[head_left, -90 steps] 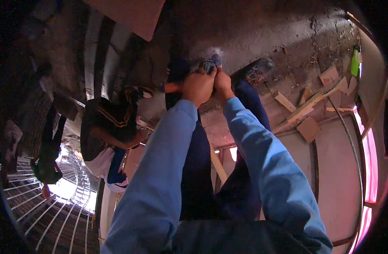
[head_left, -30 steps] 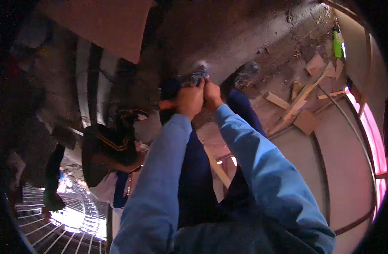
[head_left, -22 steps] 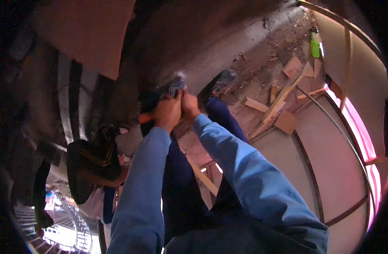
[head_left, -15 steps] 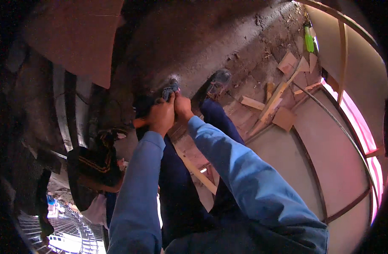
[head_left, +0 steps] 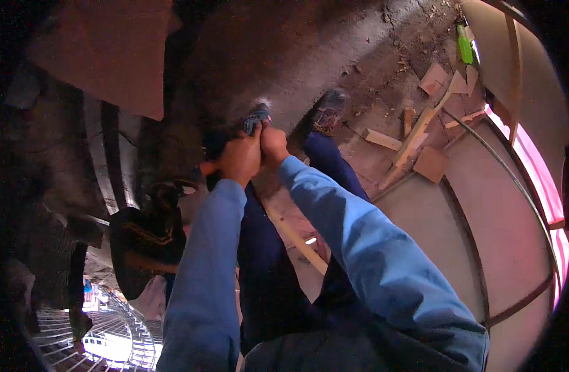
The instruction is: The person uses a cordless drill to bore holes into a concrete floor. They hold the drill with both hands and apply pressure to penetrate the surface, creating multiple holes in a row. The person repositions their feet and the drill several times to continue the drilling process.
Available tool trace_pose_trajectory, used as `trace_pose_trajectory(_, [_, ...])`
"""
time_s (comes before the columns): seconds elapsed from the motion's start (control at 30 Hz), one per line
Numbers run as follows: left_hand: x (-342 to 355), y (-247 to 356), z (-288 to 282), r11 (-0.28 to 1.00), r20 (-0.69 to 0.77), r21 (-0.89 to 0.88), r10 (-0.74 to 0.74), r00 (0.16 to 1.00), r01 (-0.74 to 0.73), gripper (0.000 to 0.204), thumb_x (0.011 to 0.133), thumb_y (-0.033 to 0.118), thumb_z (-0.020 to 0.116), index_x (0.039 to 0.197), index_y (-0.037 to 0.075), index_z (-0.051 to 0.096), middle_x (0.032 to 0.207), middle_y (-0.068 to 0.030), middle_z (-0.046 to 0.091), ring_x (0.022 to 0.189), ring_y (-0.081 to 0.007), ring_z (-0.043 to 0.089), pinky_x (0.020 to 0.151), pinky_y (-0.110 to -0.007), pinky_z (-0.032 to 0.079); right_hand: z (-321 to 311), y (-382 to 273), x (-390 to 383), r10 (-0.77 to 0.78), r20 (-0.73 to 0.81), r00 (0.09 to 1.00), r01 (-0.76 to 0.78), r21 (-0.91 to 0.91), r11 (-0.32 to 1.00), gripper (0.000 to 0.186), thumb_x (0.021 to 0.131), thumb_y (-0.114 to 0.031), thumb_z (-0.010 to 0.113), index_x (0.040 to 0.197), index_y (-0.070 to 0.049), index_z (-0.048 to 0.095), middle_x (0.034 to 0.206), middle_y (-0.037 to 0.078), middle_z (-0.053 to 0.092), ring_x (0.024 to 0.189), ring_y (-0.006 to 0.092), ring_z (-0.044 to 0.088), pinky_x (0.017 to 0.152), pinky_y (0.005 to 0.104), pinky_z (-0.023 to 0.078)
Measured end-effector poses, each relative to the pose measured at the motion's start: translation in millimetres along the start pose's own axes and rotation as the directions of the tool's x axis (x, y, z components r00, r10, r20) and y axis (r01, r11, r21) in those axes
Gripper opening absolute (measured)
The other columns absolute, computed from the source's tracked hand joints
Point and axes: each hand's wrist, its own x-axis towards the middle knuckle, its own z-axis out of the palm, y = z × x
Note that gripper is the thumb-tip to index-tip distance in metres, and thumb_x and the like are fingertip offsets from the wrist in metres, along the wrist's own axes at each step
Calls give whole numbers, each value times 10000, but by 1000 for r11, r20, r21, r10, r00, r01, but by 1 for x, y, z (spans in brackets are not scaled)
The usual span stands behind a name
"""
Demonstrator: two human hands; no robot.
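Near the upper middle, both my hands are closed on a dark grey power tool [head_left: 256,116], with a bright patch on the ground at its far end. Its exact kind is hard to make out in the shadow. My left hand [head_left: 239,160] wraps round the body, and an orange part [head_left: 207,168] shows beside its wrist. My right hand [head_left: 273,145] presses against it from the right, its fingers curled. Between them the hands hide most of the tool. My shoes and dark trousers lie just beyond and below; one shoe [head_left: 330,111] rests on the dirt right of the tool.
Several wood offcuts and a long plank [head_left: 415,144] lie on the ground to the right, by framed pale panels [head_left: 415,223]. A green bottle [head_left: 465,44] lies far right. Another person [head_left: 145,248] is close by at left. A brown board [head_left: 104,56] stands upper left.
The whole view has shifted a little, so the scene's right side sits further right and lower left things lower. Both hands keep hold of the tool, almost in the same place.
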Motion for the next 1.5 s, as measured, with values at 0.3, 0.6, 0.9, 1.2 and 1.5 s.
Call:
trace_pose_trajectory(0.3, [-19,13,-3,999,2,14,-37,999,37,623,928,137,575,1532,190,434,1039,-235,691,884,-377,733,758,-435,603,-18,-3,-12,16,27,1000,-13,-77,997,743,970,-599,509,1147,101,685,1237,325,645,1223,469,596,1024,483,465])
trace_pose_trajectory(0.6, [2,5,11,1000,-93,8,22,995,-22,653,933,117,556,1563,177,395,957,-218,702,819,-379,733,710,-479,599,1,18,15,-3,-11,1000,3,14,1000,743,964,-589,520,1155,111,678,1221,331,653,1219,460,606,1021,479,470])
trace_pose_trajectory(0.9, [-2,-4,19,999,-69,20,26,997,-25,650,906,128,600,1533,180,439,1003,-230,695,826,-370,738,689,-463,595,8,13,20,-132,3,991,132,-111,985,684,983,-548,513,1130,95,693,1196,329,658,1200,479,603,994,490,481])
trace_pose_trajectory(1.2, [-6,11,5,998,20,-25,-62,998,62,778,878,134,681,1579,195,350,1083,-241,679,907,-413,713,789,-514,578,-7,9,4,-196,67,978,206,-208,956,721,992,-574,450,1145,88,690,1246,337,630,1223,498,575,1025,499,461])
trace_pose_trajectory(1.5, [-30,14,-7,998,72,23,-54,996,53,873,822,135,737,1588,241,334,1110,-221,647,921,-395,719,805,-457,591,-16,4,-43,3,-16,1000,-3,-2,1000,711,973,-548,498,1218,104,639,1269,334,626,1229,478,586,1051,491,453])
